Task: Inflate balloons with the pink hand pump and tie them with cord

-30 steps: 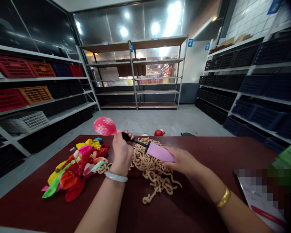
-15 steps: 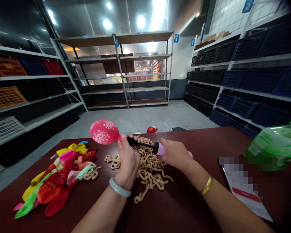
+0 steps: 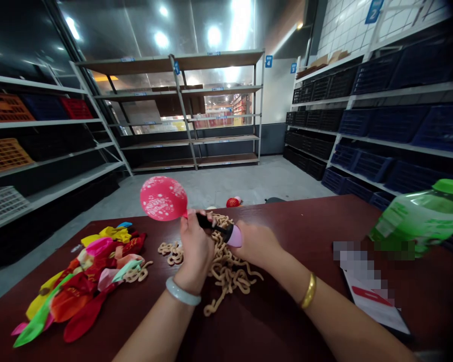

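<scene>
Metal shelving (image 3: 226, 58) along the far wall; side racks loaded with plastic crates (image 3: 394, 123). Dark red worktop (image 3: 309, 226) nearest me, a person's two arms stretched over it.

Left part of worktop: loose pile of limp balloons (image 3: 73, 291), many colours. All flat as far as I can make out, so none of these looks done. Mid-worktop: heap of tan strands (image 3: 228, 279), curled and tangled; material unclear. Right side: green bottle (image 3: 407, 216), cap on. Just beside it, a flat slab (image 3: 375, 299), perhaps a phone, partly masked.

Pump (image 3: 228, 234), pink and black, held over the strands. Only a short stretch of rod shows between its parts; I judge the stroke well pressed in.

Pink-red balloon (image 3: 164, 198) at the pump's black end, off the worktop, rounded with air. Looks well along; whether full, cannot tell. Neck on or by the nozzle, no knot visible.

Right hand (image 3: 258, 244) wrapped round the pink part. Left hand (image 3: 198, 244) grasping the black end, fingers seemingly pinching the balloon's neck there.

Smallest: gold bangle (image 3: 308, 290), right wrist; pale bangle (image 3: 183, 292), left.
</scene>
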Available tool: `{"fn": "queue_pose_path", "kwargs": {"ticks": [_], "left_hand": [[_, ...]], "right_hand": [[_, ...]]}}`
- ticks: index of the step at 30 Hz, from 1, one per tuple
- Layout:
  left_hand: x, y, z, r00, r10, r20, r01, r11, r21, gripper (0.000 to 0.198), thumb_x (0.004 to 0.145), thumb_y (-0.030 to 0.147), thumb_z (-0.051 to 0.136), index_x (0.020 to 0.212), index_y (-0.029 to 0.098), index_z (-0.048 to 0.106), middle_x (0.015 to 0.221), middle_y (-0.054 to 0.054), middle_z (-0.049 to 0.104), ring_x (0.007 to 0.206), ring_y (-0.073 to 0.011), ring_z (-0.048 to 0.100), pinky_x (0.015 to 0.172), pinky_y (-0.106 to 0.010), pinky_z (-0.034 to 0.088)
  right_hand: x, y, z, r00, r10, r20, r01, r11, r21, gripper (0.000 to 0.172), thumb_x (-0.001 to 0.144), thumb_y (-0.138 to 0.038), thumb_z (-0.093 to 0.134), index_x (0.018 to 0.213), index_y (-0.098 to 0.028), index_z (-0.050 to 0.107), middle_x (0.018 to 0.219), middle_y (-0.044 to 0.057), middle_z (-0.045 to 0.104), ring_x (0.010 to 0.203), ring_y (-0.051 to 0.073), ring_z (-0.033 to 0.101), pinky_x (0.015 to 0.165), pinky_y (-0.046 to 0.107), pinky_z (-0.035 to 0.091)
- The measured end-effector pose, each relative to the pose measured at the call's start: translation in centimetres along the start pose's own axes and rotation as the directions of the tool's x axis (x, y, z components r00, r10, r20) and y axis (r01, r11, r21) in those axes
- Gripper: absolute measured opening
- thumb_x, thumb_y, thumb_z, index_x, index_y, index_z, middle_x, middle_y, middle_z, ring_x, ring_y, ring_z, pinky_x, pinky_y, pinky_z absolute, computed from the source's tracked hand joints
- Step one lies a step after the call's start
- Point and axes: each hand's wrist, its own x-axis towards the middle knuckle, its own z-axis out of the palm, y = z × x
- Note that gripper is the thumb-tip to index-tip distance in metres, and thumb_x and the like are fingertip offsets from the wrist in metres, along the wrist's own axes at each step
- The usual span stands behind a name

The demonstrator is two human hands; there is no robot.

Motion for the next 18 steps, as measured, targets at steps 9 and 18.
{"fn": "queue_pose_path", "kwargs": {"ticks": [9,18], "left_hand": [[6.1,3.2,-4.3,0.989,0.092,-0.117,-0.092,0.996,0.001,0.02,0.079,0.022,0.062,0.08,0.021,0.042,0.064,0.004,0.05,0.052,-0.0101,0.051,0.051,-0.022,0.038],[1.4,-0.6,-1.5,1.0,-0.016,-0.014,0.016,1.0,-0.015,0.024,0.082,0.03,0.065,0.078,0.021,0.043,0.067,0.003,0.052,0.056,-0.0105,0.052,0.052,-0.023,0.04]], "right_hand": [[0.4,2.1,0.4,0.994,-0.067,0.087,0.067,0.998,0.012,0.039,0.074,-0.05,0.06,0.1,-0.022,0.059,0.09,0.007,0.071,0.079,0.026,0.067,0.061,0.031,0.04],[0.2,1.8,0.6,0.995,-0.069,0.069,0.066,0.997,0.04,0.037,0.07,-0.047,0.064,0.097,-0.022,0.06,0.088,0.006,0.071,0.078,0.025,0.067,0.059,0.029,0.036]]}}
